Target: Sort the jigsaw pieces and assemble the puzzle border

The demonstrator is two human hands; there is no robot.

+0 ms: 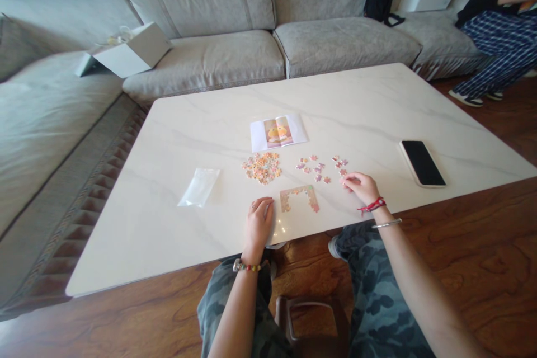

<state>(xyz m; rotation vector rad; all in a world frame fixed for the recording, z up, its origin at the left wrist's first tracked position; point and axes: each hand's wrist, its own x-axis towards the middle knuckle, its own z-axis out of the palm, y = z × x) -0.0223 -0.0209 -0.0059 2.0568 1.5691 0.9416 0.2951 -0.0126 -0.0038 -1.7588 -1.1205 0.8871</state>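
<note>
My left hand point(260, 219) rests on the table with its fingers loosely stretched out, holding nothing. Just to its right lies a partly joined jigsaw puzzle point(286, 201), its pieces forming a top edge and two sides. My right hand point(361, 186) is closed in a pinch beside a small group of loose puzzle pieces point(339, 163); whatever is between the fingertips is too small to make out. Another scatter of pieces point(318, 169) lies to the left of that group. A larger heap of puzzle pieces point(262, 168) sits beyond my left hand.
Behind the heap lies a creased picture sheet point(278, 131). A clear plastic bag point(199, 187) is at the left, a phone point(423, 163) at the right of the white table point(201, 123). A grey sofa point(218, 56) runs behind; a person point(503, 33) is at the far right.
</note>
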